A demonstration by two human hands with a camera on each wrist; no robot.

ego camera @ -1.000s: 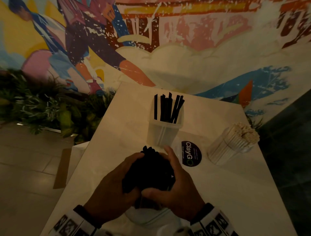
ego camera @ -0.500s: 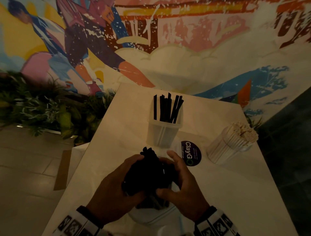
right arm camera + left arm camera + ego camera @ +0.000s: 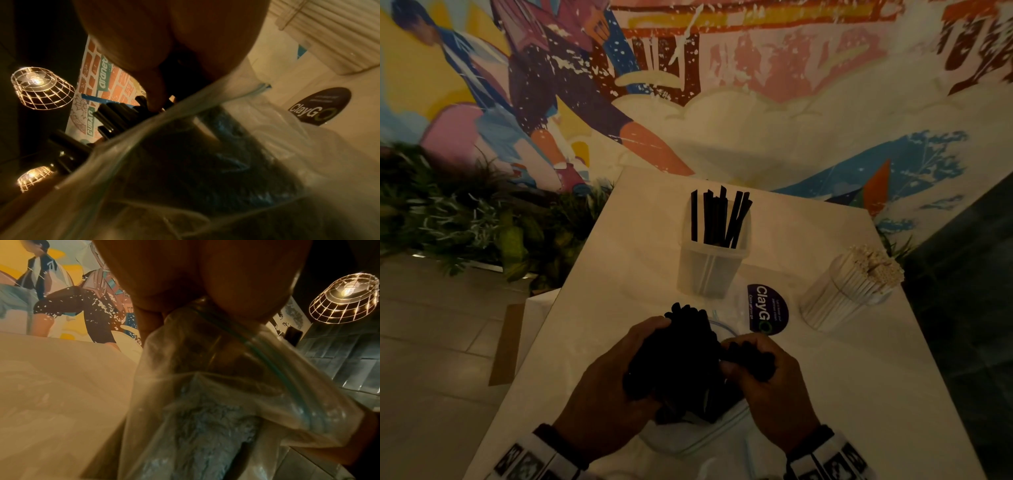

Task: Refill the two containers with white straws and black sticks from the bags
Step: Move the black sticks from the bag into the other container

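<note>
— What have the hands got?

— The left hand (image 3: pixel 606 383) grips a thick bundle of black plastic sticks (image 3: pixel 681 356) still in the clear plastic bag (image 3: pixel 688 442); the right hand (image 3: pixel 767 387) pinches a few loose.

— Which way do they point?

— Long axis away from the person, towards the clear square container (image 3: pixel 712 267) straight ahead on the white table (image 3: pixel 859 394), mid-table. The right hand's slightly nearer, I'd judge.

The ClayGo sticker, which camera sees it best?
The head view: the ClayGo sticker lies whole on the table between the two containers, though dim. The right wrist view shows it too, larger, but partly behind the clear bag. The left wrist view misses it.
</note>
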